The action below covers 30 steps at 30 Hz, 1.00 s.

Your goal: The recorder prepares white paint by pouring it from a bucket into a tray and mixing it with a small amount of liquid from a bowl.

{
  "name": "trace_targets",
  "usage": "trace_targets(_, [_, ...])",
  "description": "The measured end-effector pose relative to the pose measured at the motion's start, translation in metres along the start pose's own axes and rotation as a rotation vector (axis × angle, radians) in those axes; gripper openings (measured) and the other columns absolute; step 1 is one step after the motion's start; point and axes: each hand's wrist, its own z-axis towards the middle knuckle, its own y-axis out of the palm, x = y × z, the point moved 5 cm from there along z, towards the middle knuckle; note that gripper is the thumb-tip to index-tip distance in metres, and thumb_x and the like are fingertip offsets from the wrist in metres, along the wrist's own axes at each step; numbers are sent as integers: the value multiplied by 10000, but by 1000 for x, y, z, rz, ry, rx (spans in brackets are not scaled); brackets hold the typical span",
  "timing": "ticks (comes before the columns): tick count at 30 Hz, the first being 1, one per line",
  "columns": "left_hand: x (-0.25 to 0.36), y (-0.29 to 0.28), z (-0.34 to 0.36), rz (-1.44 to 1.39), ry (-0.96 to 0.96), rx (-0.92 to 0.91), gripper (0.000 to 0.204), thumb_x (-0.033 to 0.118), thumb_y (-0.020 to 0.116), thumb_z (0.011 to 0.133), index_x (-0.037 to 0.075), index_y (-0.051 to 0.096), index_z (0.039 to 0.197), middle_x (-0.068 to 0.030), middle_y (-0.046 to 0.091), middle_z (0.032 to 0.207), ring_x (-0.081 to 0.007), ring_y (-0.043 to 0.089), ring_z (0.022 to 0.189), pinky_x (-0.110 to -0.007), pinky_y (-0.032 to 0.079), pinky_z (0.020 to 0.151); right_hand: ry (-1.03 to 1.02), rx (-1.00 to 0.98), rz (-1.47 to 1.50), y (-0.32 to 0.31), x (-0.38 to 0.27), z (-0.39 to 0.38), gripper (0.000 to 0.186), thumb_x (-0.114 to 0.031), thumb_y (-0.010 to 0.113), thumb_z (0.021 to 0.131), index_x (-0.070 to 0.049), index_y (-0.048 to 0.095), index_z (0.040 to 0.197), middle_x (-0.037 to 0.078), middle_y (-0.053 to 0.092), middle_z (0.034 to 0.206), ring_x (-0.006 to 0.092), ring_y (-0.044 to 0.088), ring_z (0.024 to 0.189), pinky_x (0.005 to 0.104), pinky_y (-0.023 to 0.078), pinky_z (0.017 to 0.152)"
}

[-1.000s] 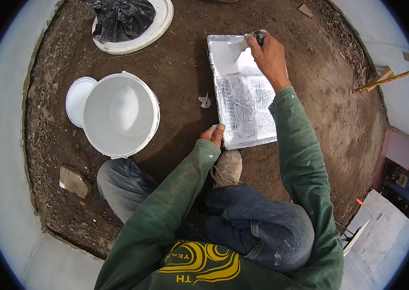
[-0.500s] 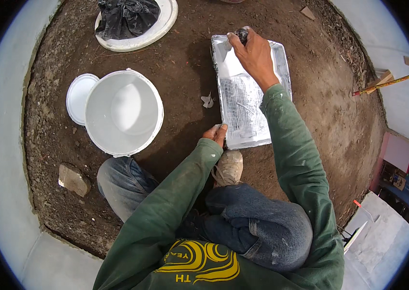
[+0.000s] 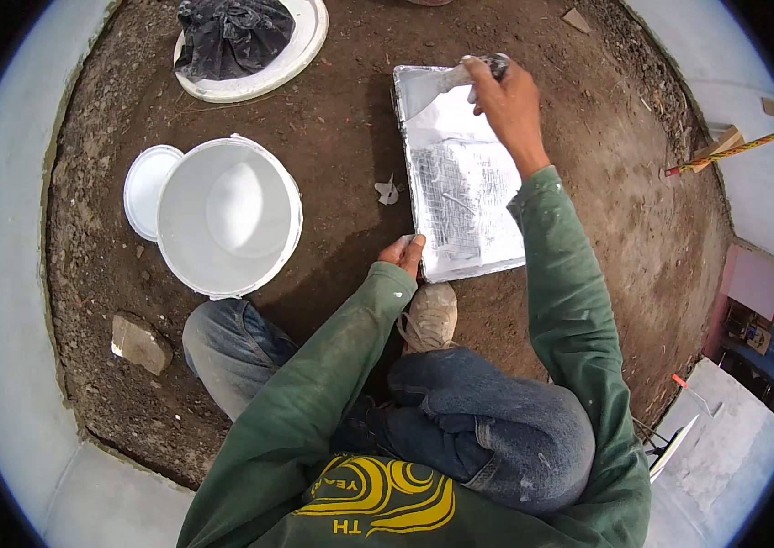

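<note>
A paint tray [image 3: 474, 215] lies on the soil in front of me, coated with white paint, with a ribbed slope and a pool of paint at its far end. My right hand [image 3: 508, 105] is closed round the dark handle of a paintbrush [image 3: 454, 79]. Its paint-whitened head is in the tray's far left corner. At the near left corner, my left hand [image 3: 403, 253] grips the tray's rim, thumb uppermost; its other fingers are mostly hidden. Left of the tray stands a white bucket [image 3: 179, 205] with a little white paint at its bottom.
A white lid [image 3: 148, 194] lies beside the bucket. Farther off, a crumpled black plastic bag [image 3: 236, 41] rests on a round white lid [image 3: 309, 55]. A stone block [image 3: 141, 344] sits at the left. My shoe [image 3: 433, 317] touches near the tray. Pale walls [image 3: 3, 228] border the soil.
My right hand has moved right with the paintbrush, now tilted, its head near the tray's far left corner. The left hand keeps its hold on the tray.
</note>
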Motion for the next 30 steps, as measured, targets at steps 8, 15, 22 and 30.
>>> trace_targets(8, [-31,-7,15,14,64,-11,407,365,587,919,-4,594,1090,-82,639,1002,-158,612,841,-341,536,696,-25,142,-274,-77,40,10,452,-423,596,851,24,609,788,157,617,636,273,616,573,362,492,583])
trace_targets(15, [-30,-9,15,4,25,18,482,402,618,890,-10,583,1137,-95,640,995,-171,619,852,-347,537,695,-112,246,-542,-104,77,12,438,-395,591,847,43,591,841,262,615,746,447,607,763,458,471,686])
trace_targets(22, [-18,-2,8,-4,-35,30,532,446,612,878,-15,581,1143,-98,640,987,-178,625,837,-336,534,685,-12,211,-500,-101,103,19,457,-409,584,843,48,595,853,273,618,765,448,611,795,461,469,710])
trace_targets(30, [-34,-10,16,76,55,49,455,399,597,902,-4,591,1112,-78,642,968,-162,620,807,-326,530,675,82,130,-364,-83,92,20,506,-454,578,829,51,598,797,220,624,701,384,636,726,434,472,699])
